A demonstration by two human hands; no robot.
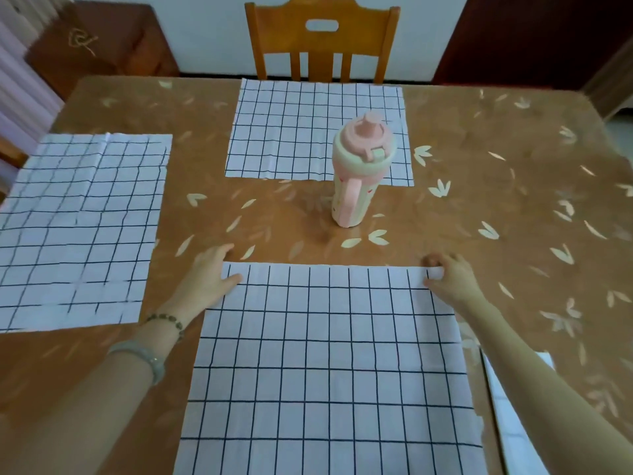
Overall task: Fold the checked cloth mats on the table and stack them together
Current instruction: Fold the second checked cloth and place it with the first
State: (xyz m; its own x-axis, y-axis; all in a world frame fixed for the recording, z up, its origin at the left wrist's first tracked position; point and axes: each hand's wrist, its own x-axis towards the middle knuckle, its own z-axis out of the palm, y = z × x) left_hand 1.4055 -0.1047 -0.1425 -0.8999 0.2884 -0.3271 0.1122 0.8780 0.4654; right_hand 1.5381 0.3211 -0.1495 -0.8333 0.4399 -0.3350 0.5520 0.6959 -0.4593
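Both our hands at the far corners of the near mat, three mats lying flat on the table.

Our left hand [209,275] lies on the far left corner of the near mat [329,365], thumb on the cloth and fingers on the table beyond the edge; we cannot tell whether it grips. Our right hand [448,275] pinches the far right corner, fingers curled around a small lifted bit of cloth. A bead bracelet [168,322] and a pale bangle [144,358] sit on the left wrist. The mat lies spread flat before us. A left mat [78,228] lies flat, well apart. A far mat [318,132] lies by the chair [322,42]. A pink bottle [359,173] stands upright on the table [496,200], between the near and far mats.
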